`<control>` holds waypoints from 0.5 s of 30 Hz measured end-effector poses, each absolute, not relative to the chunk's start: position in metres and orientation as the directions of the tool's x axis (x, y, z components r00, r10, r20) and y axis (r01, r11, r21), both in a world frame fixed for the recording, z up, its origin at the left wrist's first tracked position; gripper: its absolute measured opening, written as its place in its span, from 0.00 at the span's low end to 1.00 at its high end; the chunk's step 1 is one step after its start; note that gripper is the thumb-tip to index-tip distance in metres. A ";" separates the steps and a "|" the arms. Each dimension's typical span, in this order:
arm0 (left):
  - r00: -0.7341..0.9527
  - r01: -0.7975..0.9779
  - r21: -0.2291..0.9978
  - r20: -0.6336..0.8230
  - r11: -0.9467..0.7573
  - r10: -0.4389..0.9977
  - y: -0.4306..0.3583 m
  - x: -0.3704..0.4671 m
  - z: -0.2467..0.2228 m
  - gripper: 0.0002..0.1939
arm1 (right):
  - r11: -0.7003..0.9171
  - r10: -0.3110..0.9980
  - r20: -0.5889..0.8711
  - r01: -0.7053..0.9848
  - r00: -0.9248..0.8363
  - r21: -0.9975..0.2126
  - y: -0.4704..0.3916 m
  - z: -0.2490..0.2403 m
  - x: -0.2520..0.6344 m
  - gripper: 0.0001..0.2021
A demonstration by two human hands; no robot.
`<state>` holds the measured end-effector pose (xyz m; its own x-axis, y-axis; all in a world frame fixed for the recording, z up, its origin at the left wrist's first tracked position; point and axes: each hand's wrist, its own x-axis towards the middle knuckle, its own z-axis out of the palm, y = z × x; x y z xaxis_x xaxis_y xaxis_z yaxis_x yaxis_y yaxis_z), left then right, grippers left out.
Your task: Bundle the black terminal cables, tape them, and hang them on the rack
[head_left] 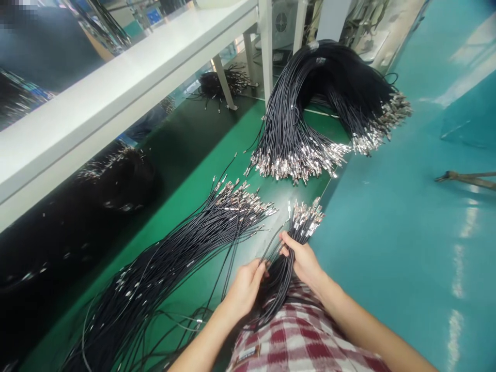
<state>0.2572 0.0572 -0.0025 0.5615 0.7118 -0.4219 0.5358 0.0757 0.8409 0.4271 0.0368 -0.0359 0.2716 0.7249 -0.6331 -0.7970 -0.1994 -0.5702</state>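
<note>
My right hand is closed round a bundle of black cables just below its silvery metal ends. To its left, my left hand pinches a thin dark cable beside the bundle. The lower part of the bundle bends down over my lap, on red and white checked cloth. On the green floor at left lies a long spread of black cables, its metal tips fanned out close to my hands.
A large looped heap of black cables rests on the floor ahead. A white table runs across the upper left, with more cable coils beneath it. At right, a brown stand-like leg reaches over the blue-green floor.
</note>
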 end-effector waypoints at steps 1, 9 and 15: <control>0.547 0.537 0.843 -0.386 0.043 0.743 0.059 0.263 -0.001 0.21 | -0.216 0.739 -0.622 -0.784 0.259 -0.583 0.037 -0.035 0.427 0.22; 0.490 0.595 0.781 -0.165 -0.190 0.856 0.062 0.300 -0.005 0.15 | -0.207 0.764 -0.563 -0.706 0.316 -0.677 0.030 -0.032 0.426 0.20; 0.627 0.515 0.853 -0.309 -0.084 0.715 0.055 0.294 -0.028 0.20 | -0.116 0.758 -0.557 -0.770 0.339 -0.627 0.029 -0.032 0.416 0.20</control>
<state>0.2937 0.0547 -0.0283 0.6269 0.7154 -0.3086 0.5153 -0.0836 0.8530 0.4158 0.0290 -0.0315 0.3394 0.7577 -0.5574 -0.7703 -0.1163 -0.6270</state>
